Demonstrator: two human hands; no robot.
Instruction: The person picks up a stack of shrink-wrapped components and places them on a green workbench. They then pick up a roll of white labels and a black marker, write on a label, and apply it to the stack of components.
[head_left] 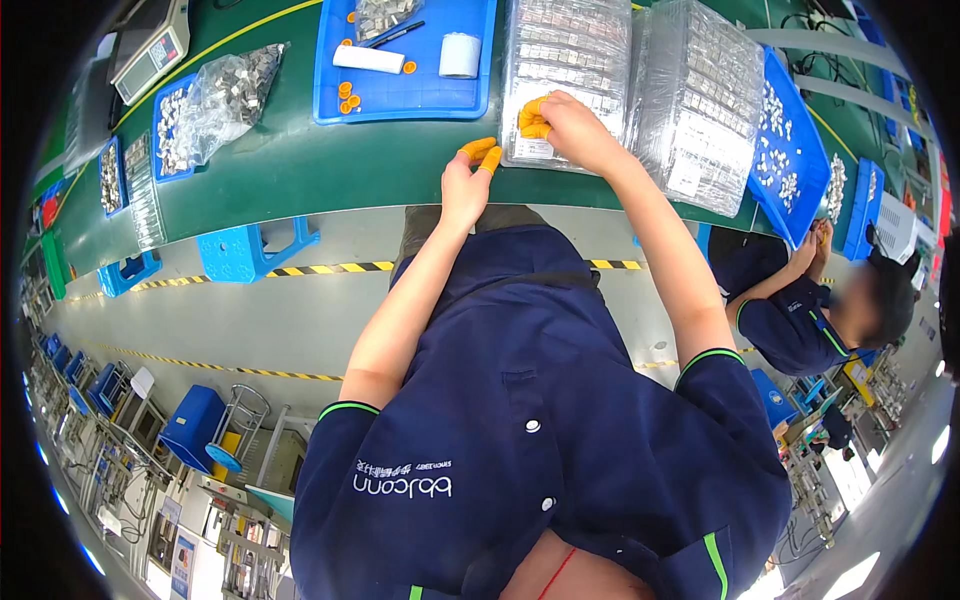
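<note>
My right hand [566, 124], with yellow finger cots, is over the near end of a clear plastic tray stack [568, 50] filled with rows of small metallic parts. Its fingers are curled together, and whatever they may hold is too small to make out. A white label [531, 149] lies under those fingers at the stack's near edge. Just left of that stack, my left hand [467, 188] hovers by the table's front edge. Two of its fingers wear yellow cots and point up, slightly apart, with nothing visible between them.
A second wrapped tray stack [698, 95] stands to the right, beside a blue bin [790, 150] of small parts. Left sits a blue tray [405, 108] holding a white roll, pen and orange cots. Farther left are a bag of parts [232, 95] and a scale [150, 65]. A co-worker [815, 310] sits at right.
</note>
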